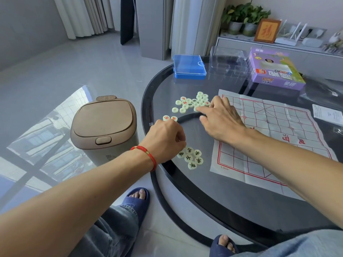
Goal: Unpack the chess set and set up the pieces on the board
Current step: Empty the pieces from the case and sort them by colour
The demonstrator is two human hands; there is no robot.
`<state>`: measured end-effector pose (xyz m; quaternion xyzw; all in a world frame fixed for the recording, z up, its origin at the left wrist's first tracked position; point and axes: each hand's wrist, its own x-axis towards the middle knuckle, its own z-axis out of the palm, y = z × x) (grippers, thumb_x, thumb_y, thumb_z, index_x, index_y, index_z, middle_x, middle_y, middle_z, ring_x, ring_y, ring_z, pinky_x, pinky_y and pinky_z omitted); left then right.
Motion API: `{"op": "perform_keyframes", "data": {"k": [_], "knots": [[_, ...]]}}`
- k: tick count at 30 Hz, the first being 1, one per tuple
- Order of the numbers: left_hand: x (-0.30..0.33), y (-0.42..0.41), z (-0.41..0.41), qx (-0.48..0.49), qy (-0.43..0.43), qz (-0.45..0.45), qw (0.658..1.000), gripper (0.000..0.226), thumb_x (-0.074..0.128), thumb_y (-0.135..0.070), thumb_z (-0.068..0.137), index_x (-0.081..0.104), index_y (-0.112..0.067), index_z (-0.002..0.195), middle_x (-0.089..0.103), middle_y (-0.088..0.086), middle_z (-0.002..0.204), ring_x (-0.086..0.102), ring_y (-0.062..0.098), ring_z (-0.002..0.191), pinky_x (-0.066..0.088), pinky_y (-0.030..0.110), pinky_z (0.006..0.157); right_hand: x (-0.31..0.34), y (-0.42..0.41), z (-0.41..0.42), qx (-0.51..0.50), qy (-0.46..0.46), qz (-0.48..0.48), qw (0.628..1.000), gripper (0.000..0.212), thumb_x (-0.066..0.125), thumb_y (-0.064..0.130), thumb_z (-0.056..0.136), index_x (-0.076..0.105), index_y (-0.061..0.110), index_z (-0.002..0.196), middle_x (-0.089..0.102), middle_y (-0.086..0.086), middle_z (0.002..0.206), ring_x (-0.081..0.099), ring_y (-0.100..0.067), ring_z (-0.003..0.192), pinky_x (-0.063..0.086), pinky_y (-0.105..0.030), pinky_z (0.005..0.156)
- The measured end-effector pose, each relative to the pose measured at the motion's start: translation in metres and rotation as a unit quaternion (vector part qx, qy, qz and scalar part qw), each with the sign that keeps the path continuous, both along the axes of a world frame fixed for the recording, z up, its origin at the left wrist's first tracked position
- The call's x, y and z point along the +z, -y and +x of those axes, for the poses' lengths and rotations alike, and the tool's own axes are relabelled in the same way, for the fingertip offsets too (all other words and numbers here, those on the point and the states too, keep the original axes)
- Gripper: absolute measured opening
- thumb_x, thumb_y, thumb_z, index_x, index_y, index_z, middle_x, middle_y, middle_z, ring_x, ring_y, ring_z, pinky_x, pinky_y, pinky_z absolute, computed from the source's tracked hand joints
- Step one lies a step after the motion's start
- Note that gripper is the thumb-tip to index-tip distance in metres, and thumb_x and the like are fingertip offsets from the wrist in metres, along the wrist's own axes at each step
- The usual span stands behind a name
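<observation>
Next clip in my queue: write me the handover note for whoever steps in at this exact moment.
Left hand: fingers curled at the near group of black-lettered pieces; an actual grip is hidden.
Right hand: index finger touching the mixed pile.
Two red-lettered pieces lie apart near the table's edge.
Done: paper board unfolded on the glass table; pieces tipped out; blue case closed.
Left: finish sorting; no piece is on the board yet.
</observation>
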<state>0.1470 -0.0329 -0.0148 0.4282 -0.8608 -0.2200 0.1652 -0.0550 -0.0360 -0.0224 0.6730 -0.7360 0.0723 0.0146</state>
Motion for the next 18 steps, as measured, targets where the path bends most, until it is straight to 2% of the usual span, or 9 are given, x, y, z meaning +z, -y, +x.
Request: {"op": "perform_keyframes", "data": {"k": [3,6,8,12,14,18], "knots": [[-0.001,-0.002,0.000,-0.008,0.000,0.001,1.000,0.007,0.069,-0.014,0.083,0.076,-0.017,0.082,0.065,-0.008,0.073,0.064,0.014,0.075,0.056,0.029,0.072,0.000,-0.002,-0.001,0.025,0.023,-0.017,0.999,0.032,0.054,0.033,0.101,0.069,0.028,0.128,0.046,-0.005,0.115,0.042,-0.027,0.115,0.043,-0.043,0.098],[-0.001,-0.005,0.000,-0.014,0.000,-0.003,1.000,0.006,0.070,-0.015,0.083,0.076,-0.016,0.082,0.066,-0.008,0.073,0.064,0.013,0.074,0.056,0.028,0.070,0.004,-0.005,-0.003,0.068,0.051,-0.028,0.996,0.015,0.071,0.033,0.093,0.076,0.021,0.100,0.052,0.001,0.106,0.046,-0.021,0.107,0.041,-0.033,0.088],[0.000,-0.007,-0.001,-0.015,-0.004,0.005,1.000,0.007,0.071,-0.016,0.084,0.077,-0.015,0.083,0.068,-0.007,0.074,0.065,0.012,0.073,0.057,0.026,0.070,0.007,-0.009,-0.002,0.096,0.067,-0.014,0.993,0.014,0.077,0.032,0.088,0.073,0.019,0.090,0.059,0.002,0.100,0.051,-0.019,0.101,0.041,-0.031,0.083],[0.001,-0.006,-0.002,-0.015,-0.010,0.028,0.999,0.012,0.068,-0.014,0.086,0.080,-0.015,0.086,0.073,-0.004,0.077,0.068,0.012,0.072,0.058,0.028,0.071,0.015,-0.016,0.005,0.110,0.119,-0.001,0.987,0.007,0.074,0.024,0.091,0.070,0.019,0.095,0.070,0.003,0.087,0.066,-0.016,0.085,0.055,-0.035,0.080],[0.001,-0.003,-0.001,0.007,-0.019,0.037,0.999,0.015,0.065,-0.013,0.086,0.080,-0.014,0.086,0.074,-0.001,0.078,0.068,0.015,0.074,0.058,0.031,0.072,0.019,-0.017,0.006,0.086,0.177,-0.002,0.981,0.010,0.075,0.023,0.091,0.071,0.021,0.099,0.072,0.007,0.084,0.069,-0.010,0.082,0.056,-0.030,0.077],[0.003,0.005,0.001,0.072,-0.073,0.079,0.992,0.011,0.067,-0.020,0.089,0.077,-0.016,0.091,0.074,-0.002,0.080,0.069,0.009,0.072,0.057,0.021,0.069,0.027,-0.020,0.012,0.069,0.301,0.034,0.951,0.009,0.077,0.019,0.089,0.073,0.022,0.097,0.076,0.005,0.077,0.073,-0.008,0.073,0.052,-0.019,0.070]]}}
